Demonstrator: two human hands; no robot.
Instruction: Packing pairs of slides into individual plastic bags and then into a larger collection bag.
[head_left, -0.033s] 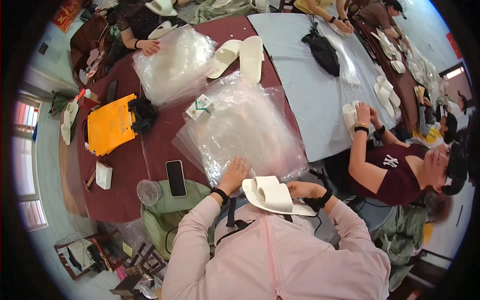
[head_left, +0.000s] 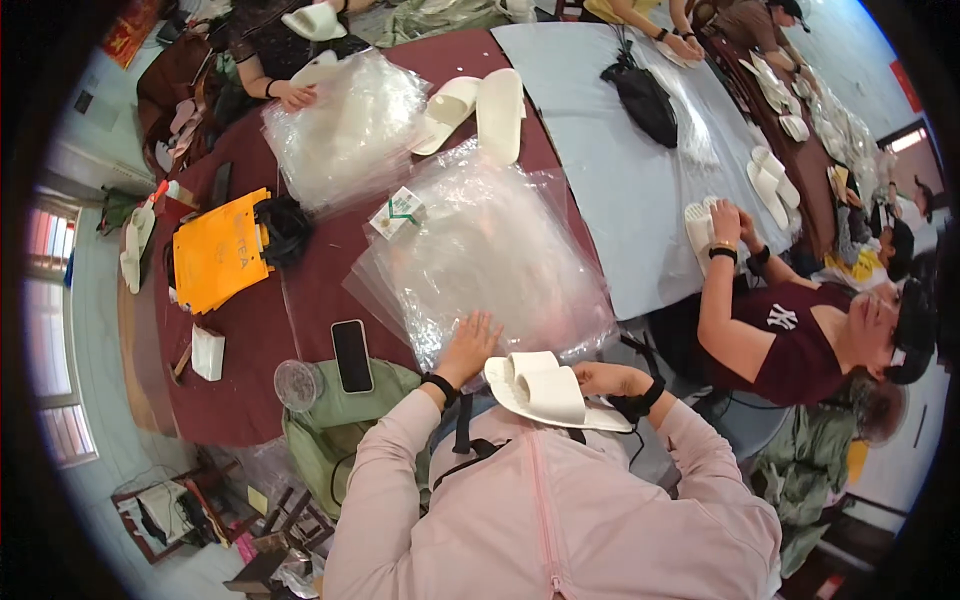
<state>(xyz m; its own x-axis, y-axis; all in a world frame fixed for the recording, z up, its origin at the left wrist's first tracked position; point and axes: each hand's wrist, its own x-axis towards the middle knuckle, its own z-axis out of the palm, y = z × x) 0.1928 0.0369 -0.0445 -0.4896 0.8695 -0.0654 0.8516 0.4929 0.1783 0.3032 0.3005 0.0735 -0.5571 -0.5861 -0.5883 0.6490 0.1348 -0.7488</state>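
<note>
White slippers [head_left: 550, 388] lie at my lap by the table's near edge, one seemingly overlapping another. Curled fingers of my right hand [head_left: 612, 379] hold the slippers at their right side; the fingertips are partly hidden. Flat on the near end of a stack of clear plastic bags [head_left: 500, 250] rests my left hand [head_left: 472, 345], its fingers spread and holding nothing. A small white label with a green mark [head_left: 398, 212] sits at the stack's left corner. Just beyond the bags stands a pair of white slippers [head_left: 499, 115].
A phone [head_left: 351, 355] and a round clear container [head_left: 298, 385] lie left of me, near green cloth. Farther left are an orange bag [head_left: 220, 250] and a white box [head_left: 208, 352]. Across the table, a person's hand [head_left: 297, 97] touches more plastic bags. A co-worker at right handles a slipper [head_left: 698, 232].
</note>
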